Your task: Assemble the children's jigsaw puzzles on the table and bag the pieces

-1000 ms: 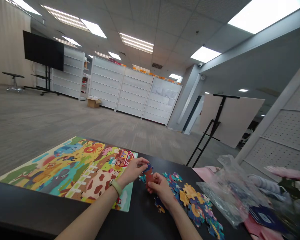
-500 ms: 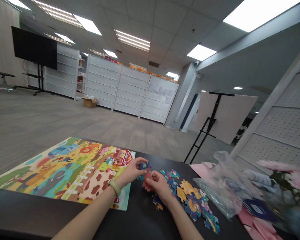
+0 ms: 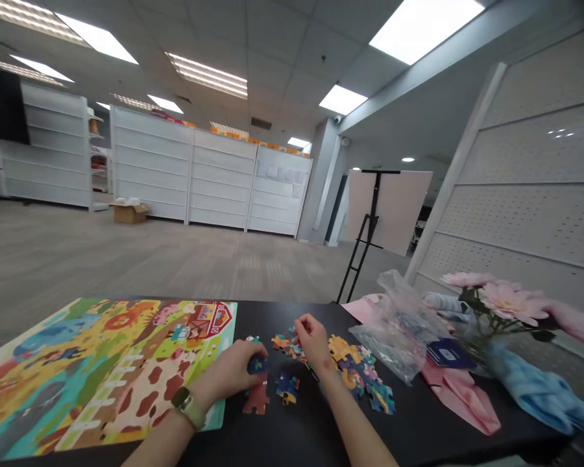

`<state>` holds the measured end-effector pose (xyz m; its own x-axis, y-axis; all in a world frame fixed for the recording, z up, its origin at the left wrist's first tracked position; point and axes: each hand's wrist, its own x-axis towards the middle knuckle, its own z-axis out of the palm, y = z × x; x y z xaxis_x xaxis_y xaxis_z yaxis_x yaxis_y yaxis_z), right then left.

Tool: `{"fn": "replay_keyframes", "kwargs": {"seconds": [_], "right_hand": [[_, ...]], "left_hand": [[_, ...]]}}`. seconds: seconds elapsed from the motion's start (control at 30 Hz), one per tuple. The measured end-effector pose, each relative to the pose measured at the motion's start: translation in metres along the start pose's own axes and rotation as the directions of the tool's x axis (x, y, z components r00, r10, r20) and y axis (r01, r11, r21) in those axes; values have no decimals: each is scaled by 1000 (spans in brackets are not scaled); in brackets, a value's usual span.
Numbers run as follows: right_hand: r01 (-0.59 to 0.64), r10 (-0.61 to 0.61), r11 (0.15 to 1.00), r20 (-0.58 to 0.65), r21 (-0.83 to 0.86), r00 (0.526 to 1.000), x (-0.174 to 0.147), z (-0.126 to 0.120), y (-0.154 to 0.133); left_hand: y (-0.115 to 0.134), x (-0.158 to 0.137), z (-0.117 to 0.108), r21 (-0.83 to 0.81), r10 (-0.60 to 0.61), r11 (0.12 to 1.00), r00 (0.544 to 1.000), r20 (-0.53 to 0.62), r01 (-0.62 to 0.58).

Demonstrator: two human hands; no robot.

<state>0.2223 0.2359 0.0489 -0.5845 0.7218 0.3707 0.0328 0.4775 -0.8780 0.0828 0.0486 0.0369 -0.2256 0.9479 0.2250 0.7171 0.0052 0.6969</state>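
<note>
My left hand [image 3: 238, 366], with a watch on its wrist, is closed around a dark blue puzzle piece [image 3: 257, 365]. A reddish-brown puzzle piece [image 3: 257, 397] sits just below it against the table; whether the two are joined, the fingers hide. Over the far-left part of the loose pieces is my right hand [image 3: 313, 342], fingers curled into a pinch. What lies between those fingertips is hidden. Between the hands rests a small blue and orange puzzle piece [image 3: 287, 388]. More puzzle pieces [image 3: 353, 357] are heaped beside and beyond my right hand.
A colourful animal picture board [image 3: 141, 370] covers the left of the black table [image 3: 316, 431]. On the right lie a clear plastic bag [image 3: 394, 337], pink cloth [image 3: 462, 395], a dark blue box [image 3: 448, 354], pink flowers [image 3: 511, 299] and blue cloth [image 3: 535, 389].
My right hand has let go of the reddish-brown piece and moved up and right to the loose pieces. My left hand has lowered to the table with the pieces. The view has turned right.
</note>
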Motion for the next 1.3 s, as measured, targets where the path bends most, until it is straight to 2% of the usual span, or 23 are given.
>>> {"fn": "replay_keyframes", "kwargs": {"seconds": [0.13,0.27,0.33,0.4,0.47,0.6,0.73,0.87,0.97,1.03,1.13,1.3], "right_hand": [[59,-53,995,79,-80,995,-14,-6,-13],[135,-106,980,197,-145,975,-71,-19,-5],[223,-163,945,250,-237,955,-105,-27,7],[249,-175,920,251,-303,952,-129,-33,17],[239,-162,912,241,-334,957,-140,-36,20],[200,-115,922,258,-333,959,-137,-36,13],[199,-117,927,261,-317,958,-135,-40,12],[191,-127,899,184,-394,975,-142,-42,3],[102,-22,839,155,-534,988,-143,-36,-10],[89,32,819,199,-567,980,-142,-33,-15],[115,33,851,272,-513,962,-142,-35,-11],[108,21,871,255,-479,967,-144,-38,-13]], "left_hand": [[10,-12,-5,104,49,993,999,9,-49],[14,-22,-8,147,64,986,994,92,-77],[14,-24,-9,160,63,984,992,105,-80],[15,-25,-10,171,64,982,993,103,-81],[19,-27,-10,182,63,980,993,98,-81],[30,-44,-3,215,38,975,996,84,-55],[36,-71,17,208,-63,976,998,13,59],[38,-88,30,243,-85,968,993,85,62],[44,-90,27,306,-87,951,990,112,49],[50,-89,21,323,-105,945,985,137,56],[57,-87,15,322,-99,946,979,177,38],[57,-89,16,310,-68,951,982,176,11]]}}
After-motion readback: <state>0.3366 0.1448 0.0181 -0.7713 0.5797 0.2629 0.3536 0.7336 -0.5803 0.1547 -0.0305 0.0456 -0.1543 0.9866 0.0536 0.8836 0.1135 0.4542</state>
